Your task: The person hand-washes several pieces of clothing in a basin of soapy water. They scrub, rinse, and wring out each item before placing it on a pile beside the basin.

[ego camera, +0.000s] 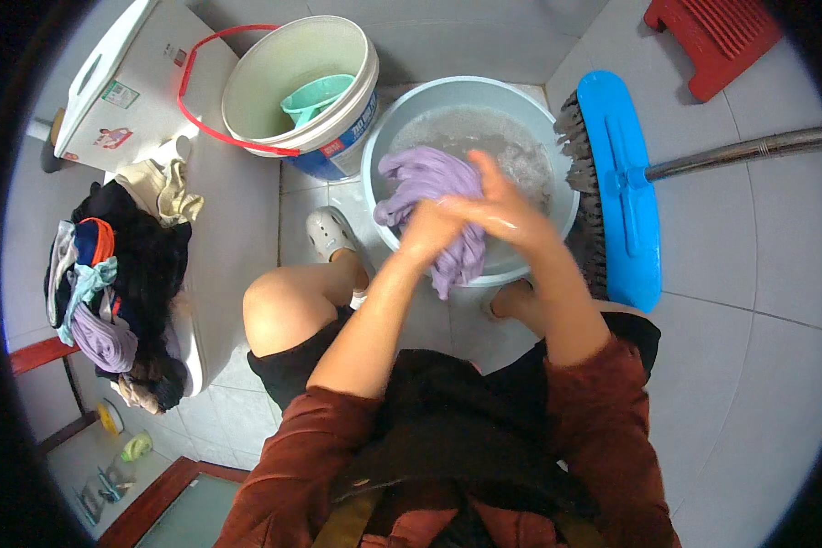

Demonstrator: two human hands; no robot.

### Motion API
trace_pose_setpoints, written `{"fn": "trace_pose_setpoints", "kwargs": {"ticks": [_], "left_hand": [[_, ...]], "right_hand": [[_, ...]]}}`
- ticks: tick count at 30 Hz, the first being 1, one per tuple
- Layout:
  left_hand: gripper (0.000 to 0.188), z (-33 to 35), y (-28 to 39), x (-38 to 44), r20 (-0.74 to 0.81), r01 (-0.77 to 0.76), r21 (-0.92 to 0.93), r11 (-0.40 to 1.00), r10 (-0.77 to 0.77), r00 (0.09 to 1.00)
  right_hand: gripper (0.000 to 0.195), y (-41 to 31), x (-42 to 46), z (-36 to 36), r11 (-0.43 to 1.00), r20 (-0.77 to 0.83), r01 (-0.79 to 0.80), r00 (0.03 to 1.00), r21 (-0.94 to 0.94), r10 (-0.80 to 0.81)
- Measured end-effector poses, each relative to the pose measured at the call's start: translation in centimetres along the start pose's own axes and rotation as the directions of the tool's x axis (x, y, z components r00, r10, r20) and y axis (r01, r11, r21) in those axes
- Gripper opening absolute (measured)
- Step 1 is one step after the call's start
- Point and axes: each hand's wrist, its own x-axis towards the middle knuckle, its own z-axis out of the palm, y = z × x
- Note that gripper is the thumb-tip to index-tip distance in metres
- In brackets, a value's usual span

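Note:
A bunched, wet purple cloth (428,179) is held over the near left part of a pale blue-grey basin (374,161). My left hand (430,225) grips it, its fingers partly hidden by the folds. One end of the cloth hangs over the basin's near rim. My right hand (503,205), wet and slightly blurred, is at the cloth's right side, thumb and fingers spread in a V. Its thumb reaches across to my left hand. Cloudy, sudsy water (514,147) shows in the basin beyond the hands.
A white bucket (373,75) with a red handle holds a mint-green dipper (322,92). Clothes (144,260) are heaped on a white appliance (226,205) at left. A blue broom (620,185) stands right of the basin, near a red plastic stool (719,41).

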Motion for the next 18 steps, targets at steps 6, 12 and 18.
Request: {"fn": "trace_pose_setpoints", "kwargs": {"ticks": [6,12,18], "left_hand": [[0.046,6.3,-6.6,0.1,0.159,0.242,-0.592,0.769,-0.184,0.970],[0.054,2.8,-8.1,3.0,0.355,0.319,-0.929,-0.190,-0.203,0.913],[0.043,2.0,-8.2,6.2,0.209,0.234,-0.965,0.114,-0.197,0.958]], "right_hand": [[0.079,13.7,5.1,3.5,0.901,-0.298,-0.383,0.901,-0.203,0.316],[0.064,8.8,-1.9,6.4,0.983,-0.154,0.047,0.985,-0.176,-0.075],[0.038,4.5,-2.8,8.0,0.789,-0.151,0.122,0.953,-0.603,-0.263]]}}
